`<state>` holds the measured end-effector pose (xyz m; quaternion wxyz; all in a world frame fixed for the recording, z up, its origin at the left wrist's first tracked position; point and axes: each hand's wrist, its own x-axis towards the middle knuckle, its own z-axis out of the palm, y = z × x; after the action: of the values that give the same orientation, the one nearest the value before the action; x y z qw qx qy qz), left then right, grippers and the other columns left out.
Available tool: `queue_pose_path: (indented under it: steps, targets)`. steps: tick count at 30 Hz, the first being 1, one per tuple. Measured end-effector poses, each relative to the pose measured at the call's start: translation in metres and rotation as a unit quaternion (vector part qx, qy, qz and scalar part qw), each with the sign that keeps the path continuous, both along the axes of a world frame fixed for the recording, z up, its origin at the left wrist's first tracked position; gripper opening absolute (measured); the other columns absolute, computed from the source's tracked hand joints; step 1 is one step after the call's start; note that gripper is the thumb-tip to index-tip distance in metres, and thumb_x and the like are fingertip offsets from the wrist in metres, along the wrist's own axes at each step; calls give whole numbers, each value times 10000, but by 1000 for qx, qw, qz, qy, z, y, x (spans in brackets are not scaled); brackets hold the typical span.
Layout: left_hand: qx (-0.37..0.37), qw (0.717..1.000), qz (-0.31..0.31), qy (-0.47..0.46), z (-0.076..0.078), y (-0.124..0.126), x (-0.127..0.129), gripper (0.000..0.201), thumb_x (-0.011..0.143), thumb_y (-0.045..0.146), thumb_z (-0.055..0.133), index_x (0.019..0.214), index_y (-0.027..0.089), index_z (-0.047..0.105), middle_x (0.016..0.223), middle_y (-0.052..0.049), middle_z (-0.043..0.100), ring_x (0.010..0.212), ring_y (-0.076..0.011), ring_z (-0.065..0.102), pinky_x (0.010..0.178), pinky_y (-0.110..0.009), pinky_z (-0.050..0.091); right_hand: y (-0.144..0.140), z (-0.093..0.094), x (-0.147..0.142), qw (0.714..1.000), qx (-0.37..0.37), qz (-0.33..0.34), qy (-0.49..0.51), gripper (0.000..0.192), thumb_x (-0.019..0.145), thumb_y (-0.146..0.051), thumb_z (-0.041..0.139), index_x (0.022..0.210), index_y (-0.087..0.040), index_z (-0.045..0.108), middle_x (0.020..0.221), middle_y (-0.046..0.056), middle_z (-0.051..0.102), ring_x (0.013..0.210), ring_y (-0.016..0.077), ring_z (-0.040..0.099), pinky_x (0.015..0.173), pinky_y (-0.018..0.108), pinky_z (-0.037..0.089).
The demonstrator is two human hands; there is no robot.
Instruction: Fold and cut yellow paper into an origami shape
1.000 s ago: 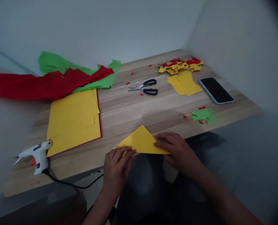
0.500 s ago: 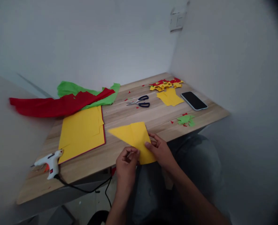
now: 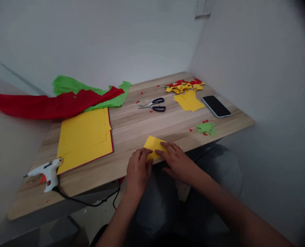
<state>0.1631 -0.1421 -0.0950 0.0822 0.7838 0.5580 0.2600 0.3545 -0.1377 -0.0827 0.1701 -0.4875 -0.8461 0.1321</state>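
A small folded piece of yellow paper (image 3: 152,141) lies at the table's front edge, partly hidden under both hands. My left hand (image 3: 139,168) has its fingers bent and together on the paper's left side, pinning that side, with the thumb near the table edge. Across the right part of the paper rests my right hand (image 3: 179,163), its fingers stretched out and apart, pressing down. The fingertips of the two hands are close to each other over the paper.
Scissors (image 3: 158,108), a phone (image 3: 216,106), yellow cut-outs (image 3: 190,101) and green scraps (image 3: 206,128) lie behind and to the right. On the left are large yellow sheets (image 3: 84,137), red (image 3: 52,105) and green crepe paper (image 3: 72,85), and a corded glue gun (image 3: 48,173).
The yellow paper has come down from the air onto the table edge and now looks folded smaller. My right hand has gone from pinching it to lying spread on it. The view has shifted slightly.
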Motion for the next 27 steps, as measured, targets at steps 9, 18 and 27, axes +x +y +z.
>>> queue_pose_path:
  steps: [9,18,27]
  targets:
    - [-7,999,15,-49,-6,9,-5,264,892,92,533,1126,209,571,1114,-89,618,1048,-246,619,894,-410,531,3,-7,19,999,13,18,43,558,766,14,486,1290,-127,618,1353,140,623,1297,252,525,1112,481,436]
    - [-44,997,-62,-10,3,21,-12,253,826,63,516,1004,207,622,1117,-78,664,1041,-248,584,934,-428,484,30,-25,19,928,3,-241,284,163,870,-296,594,917,-194,712,894,78,760,839,239,717,771,379,582]
    - [-59,984,-60,155,16,38,2,561,709,132,558,1267,169,604,1409,-113,587,998,-331,561,848,-509,478,36,-28,40,955,40,-133,263,221,776,-88,553,904,-231,663,1031,57,766,977,224,715,838,385,579]
